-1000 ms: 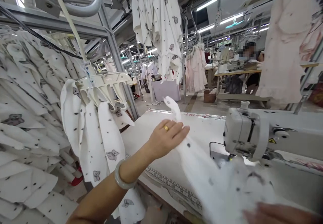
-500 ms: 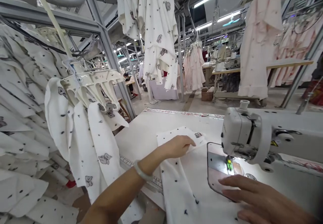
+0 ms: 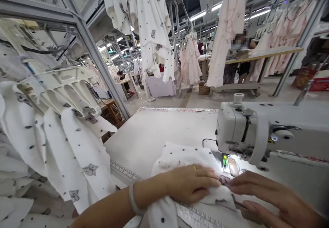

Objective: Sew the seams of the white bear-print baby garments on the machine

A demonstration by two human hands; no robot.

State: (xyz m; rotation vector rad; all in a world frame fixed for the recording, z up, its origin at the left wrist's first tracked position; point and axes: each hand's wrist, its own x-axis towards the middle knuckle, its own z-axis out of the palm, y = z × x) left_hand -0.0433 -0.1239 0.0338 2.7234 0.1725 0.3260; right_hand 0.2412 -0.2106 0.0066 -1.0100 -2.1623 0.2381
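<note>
A white fabric piece with small dark marks and printed bear figures lies on the sewing table, its right edge beside the machine's needle area. Flat on top of this cloth rests my left hand, fingers stretched toward the presser foot. My right hand is at the cloth's right edge, its fingertips touching it just in front of the needle plate. Its fingers are extended and the thumb is apart from them. The white sewing machine stands behind my right hand, its lamp lit.
White printed pieces hang from a clip hanger at left, beside a metal post. A measuring strip runs along the table's front edge. More garments hang beyond the table. A co-worker is in the background.
My left hand has brought the fabric piece right and toward me, up to the needle area. My right hand has come against the cloth's edge. The view has turned slightly right.
</note>
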